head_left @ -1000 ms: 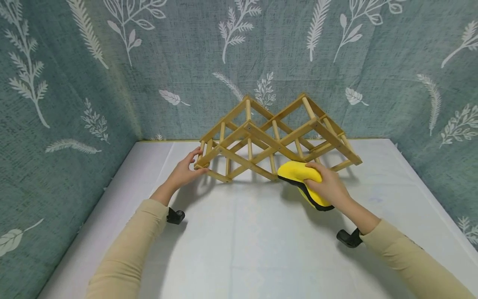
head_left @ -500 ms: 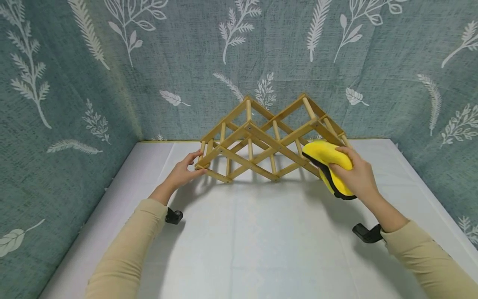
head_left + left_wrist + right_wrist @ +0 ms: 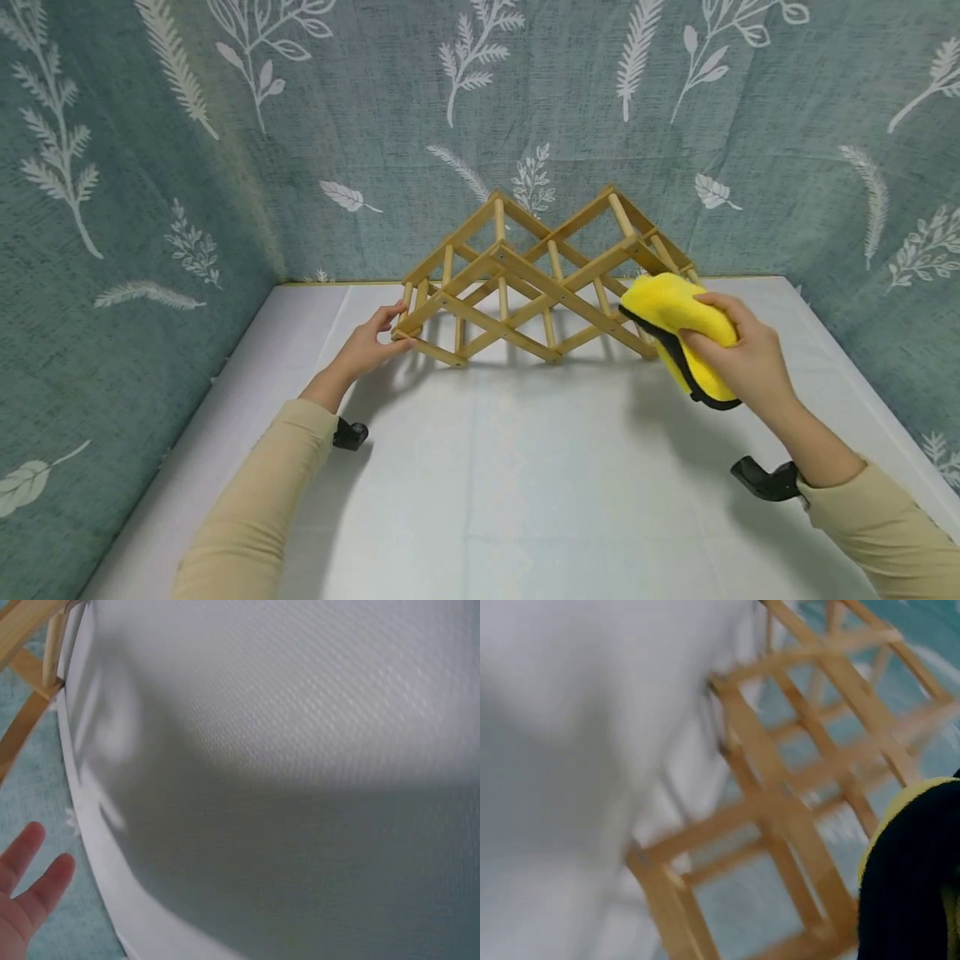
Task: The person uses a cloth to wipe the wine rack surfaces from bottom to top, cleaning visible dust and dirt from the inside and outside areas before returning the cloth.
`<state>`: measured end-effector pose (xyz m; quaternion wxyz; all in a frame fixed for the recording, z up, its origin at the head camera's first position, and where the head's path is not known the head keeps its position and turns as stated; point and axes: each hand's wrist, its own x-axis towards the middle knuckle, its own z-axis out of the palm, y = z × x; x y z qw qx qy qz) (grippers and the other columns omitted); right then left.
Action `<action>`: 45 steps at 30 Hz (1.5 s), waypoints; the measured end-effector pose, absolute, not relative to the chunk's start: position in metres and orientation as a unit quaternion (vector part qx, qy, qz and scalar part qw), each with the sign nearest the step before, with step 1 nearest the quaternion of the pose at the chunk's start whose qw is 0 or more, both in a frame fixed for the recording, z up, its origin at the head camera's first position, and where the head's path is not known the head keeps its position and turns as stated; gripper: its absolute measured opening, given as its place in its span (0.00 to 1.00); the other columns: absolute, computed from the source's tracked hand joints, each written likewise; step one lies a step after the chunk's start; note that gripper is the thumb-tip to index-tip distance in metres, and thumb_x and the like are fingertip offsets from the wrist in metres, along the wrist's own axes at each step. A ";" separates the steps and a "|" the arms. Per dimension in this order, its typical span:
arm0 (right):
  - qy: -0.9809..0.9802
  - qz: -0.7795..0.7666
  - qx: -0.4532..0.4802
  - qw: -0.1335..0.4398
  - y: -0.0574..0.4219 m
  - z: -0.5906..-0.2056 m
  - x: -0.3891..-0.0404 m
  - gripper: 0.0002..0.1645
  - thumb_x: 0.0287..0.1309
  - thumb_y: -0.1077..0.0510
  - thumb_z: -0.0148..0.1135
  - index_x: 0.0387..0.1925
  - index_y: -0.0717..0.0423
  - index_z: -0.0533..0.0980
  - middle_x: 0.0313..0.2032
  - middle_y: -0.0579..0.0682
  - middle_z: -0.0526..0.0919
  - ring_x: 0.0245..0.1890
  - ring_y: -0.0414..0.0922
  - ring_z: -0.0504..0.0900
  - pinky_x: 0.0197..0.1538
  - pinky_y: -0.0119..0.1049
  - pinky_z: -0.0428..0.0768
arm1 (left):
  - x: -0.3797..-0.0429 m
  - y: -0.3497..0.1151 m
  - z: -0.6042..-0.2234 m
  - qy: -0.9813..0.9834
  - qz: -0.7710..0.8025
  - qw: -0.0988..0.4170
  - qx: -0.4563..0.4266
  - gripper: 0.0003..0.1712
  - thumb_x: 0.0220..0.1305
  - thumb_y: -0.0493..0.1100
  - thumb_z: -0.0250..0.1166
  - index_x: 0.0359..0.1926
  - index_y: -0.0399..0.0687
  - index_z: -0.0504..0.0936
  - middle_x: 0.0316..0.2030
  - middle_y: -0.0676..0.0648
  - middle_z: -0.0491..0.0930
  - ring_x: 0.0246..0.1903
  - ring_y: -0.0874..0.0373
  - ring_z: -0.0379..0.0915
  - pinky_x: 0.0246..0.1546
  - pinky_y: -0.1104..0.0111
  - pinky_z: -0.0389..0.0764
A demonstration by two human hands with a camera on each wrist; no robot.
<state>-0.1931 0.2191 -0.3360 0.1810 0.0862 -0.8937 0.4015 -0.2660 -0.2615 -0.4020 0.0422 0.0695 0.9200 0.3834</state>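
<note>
A wooden lattice rack (image 3: 525, 264), with crossed slats and round rods, stands at the back of the white surface. At its left end my left hand (image 3: 362, 348) holds the frame between thumb and fingers. My right hand (image 3: 752, 354) grips a folded yellow cloth (image 3: 660, 302) with a black edge, which covers part of the rack's lower right end in the head view. Whether cloth and wood touch, I cannot tell. In the right wrist view the cloth's dark side (image 3: 907, 885) is beside the blurred slats (image 3: 802, 772). Two fingers (image 3: 49, 889) appear extended in the left wrist view.
Green-blue fabric walls (image 3: 375, 108) with white leaf prints enclose the back and sides. White sheeting (image 3: 525, 492) covers the surface. Black camera mounts stick out from the left wrist (image 3: 350, 434) and right wrist (image 3: 765, 481).
My right hand has moved rightward with the yellow cloth, from the rack's lower front middle to its right end. The left hand and the rack look unmoved.
</note>
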 end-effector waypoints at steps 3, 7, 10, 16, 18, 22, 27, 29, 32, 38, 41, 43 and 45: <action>-0.905 0.393 0.107 0.122 0.208 -0.352 -0.199 0.27 0.58 0.52 0.60 0.57 0.55 0.68 0.47 0.63 0.76 0.29 0.46 0.74 0.27 0.35 0.72 | -0.267 -0.260 -0.401 0.921 0.381 0.040 0.074 0.40 0.58 0.55 0.62 0.68 0.56 0.56 0.70 0.54 0.49 0.63 0.40 0.55 0.56 0.45 0.63; -0.907 0.405 0.100 0.064 0.201 -0.366 -0.212 0.30 0.59 0.48 0.57 0.60 0.56 0.65 0.49 0.64 0.74 0.35 0.53 0.76 0.30 0.37 0.73 | -0.268 -0.260 -0.401 0.922 0.378 0.035 0.076 0.39 0.59 0.55 0.62 0.67 0.56 0.57 0.70 0.53 0.50 0.63 0.40 0.55 0.57 0.45 0.61; -0.904 0.416 0.081 0.064 0.203 -0.369 -0.221 0.32 0.60 0.47 0.56 0.61 0.56 0.64 0.48 0.64 0.74 0.36 0.54 0.75 0.30 0.37 0.73 | -0.268 -0.260 -0.402 0.922 0.378 0.033 0.076 0.39 0.59 0.54 0.62 0.67 0.56 0.57 0.70 0.52 0.51 0.63 0.40 0.56 0.57 0.45 0.61; -0.897 0.417 0.050 0.139 0.215 -0.362 -0.225 0.30 0.59 0.49 0.57 0.60 0.57 0.66 0.49 0.62 0.74 0.35 0.46 0.72 0.30 0.30 0.72 | -0.266 -0.262 -0.405 0.922 0.380 0.034 0.069 0.39 0.59 0.54 0.62 0.68 0.56 0.56 0.69 0.48 0.53 0.62 0.39 0.57 0.57 0.44 0.61; -0.896 0.409 0.052 0.164 0.219 -0.359 -0.222 0.28 0.58 0.50 0.58 0.58 0.57 0.68 0.48 0.62 0.75 0.33 0.40 0.71 0.29 0.27 0.71 | -0.266 -0.262 -0.406 0.922 0.379 0.033 0.067 0.39 0.59 0.54 0.62 0.67 0.56 0.57 0.69 0.47 0.54 0.62 0.39 0.57 0.57 0.44 0.61; -0.894 0.402 0.053 0.192 0.225 -0.354 -0.216 0.27 0.57 0.52 0.60 0.57 0.58 0.69 0.47 0.62 0.76 0.29 0.31 0.69 0.27 0.23 0.70 | -0.266 -0.260 -0.405 0.924 0.374 0.031 0.073 0.39 0.59 0.54 0.62 0.67 0.54 0.57 0.69 0.46 0.54 0.62 0.39 0.57 0.58 0.45 0.60; -0.872 0.419 0.023 0.252 0.227 -0.341 -0.210 0.26 0.56 0.55 0.61 0.57 0.57 0.70 0.47 0.58 0.76 0.29 0.29 0.67 0.29 0.20 0.67 | -0.265 -0.260 -0.404 0.923 0.375 0.030 0.077 0.39 0.59 0.53 0.62 0.68 0.53 0.57 0.69 0.44 0.54 0.62 0.39 0.56 0.58 0.45 0.60; -0.862 0.424 0.017 0.276 0.226 -0.335 -0.208 0.26 0.55 0.56 0.61 0.56 0.57 0.70 0.48 0.56 0.75 0.30 0.30 0.67 0.30 0.20 0.66 | -0.265 -0.261 -0.404 0.923 0.378 0.029 0.072 0.39 0.59 0.53 0.63 0.67 0.55 0.57 0.68 0.45 0.55 0.63 0.39 0.56 0.59 0.45 0.59; -0.862 0.418 0.042 0.285 0.222 -0.335 -0.202 0.25 0.54 0.59 0.62 0.54 0.59 0.71 0.47 0.57 0.76 0.30 0.29 0.67 0.31 0.19 0.66 | -0.265 -0.263 -0.405 0.923 0.378 0.025 0.065 0.38 0.58 0.52 0.63 0.67 0.55 0.57 0.68 0.45 0.56 0.63 0.40 0.57 0.59 0.45 0.59; -0.880 0.397 0.100 0.243 0.208 -0.353 -0.196 0.24 0.53 0.62 0.63 0.52 0.61 0.71 0.44 0.64 0.78 0.28 0.30 0.69 0.28 0.21 0.68 | -0.266 -0.262 -0.406 0.924 0.376 0.015 0.073 0.38 0.58 0.51 0.63 0.67 0.52 0.58 0.67 0.45 0.58 0.63 0.40 0.57 0.59 0.46 0.59; -0.894 0.404 0.095 0.167 0.202 -0.364 -0.197 0.25 0.56 0.55 0.61 0.55 0.58 0.69 0.44 0.63 0.77 0.29 0.42 0.73 0.28 0.29 0.72 | -0.267 -0.261 -0.407 0.924 0.376 0.012 0.074 0.38 0.58 0.51 0.63 0.67 0.52 0.58 0.67 0.44 0.58 0.62 0.40 0.57 0.59 0.46 0.58; -0.902 0.410 0.087 0.107 0.200 -0.369 -0.200 0.28 0.58 0.50 0.59 0.57 0.56 0.67 0.46 0.62 0.76 0.31 0.48 0.74 0.29 0.34 0.73 | -0.267 -0.261 -0.407 0.923 0.377 0.012 0.070 0.38 0.58 0.50 0.63 0.67 0.52 0.58 0.67 0.45 0.58 0.62 0.40 0.58 0.59 0.46 0.59; -0.905 0.414 0.075 0.066 0.199 -0.371 -0.205 0.31 0.59 0.47 0.58 0.60 0.56 0.65 0.47 0.63 0.74 0.34 0.52 0.74 0.29 0.36 0.73 | -0.267 -0.260 -0.408 0.922 0.380 0.011 0.068 0.38 0.58 0.50 0.63 0.67 0.52 0.59 0.67 0.45 0.58 0.62 0.40 0.58 0.59 0.46 0.59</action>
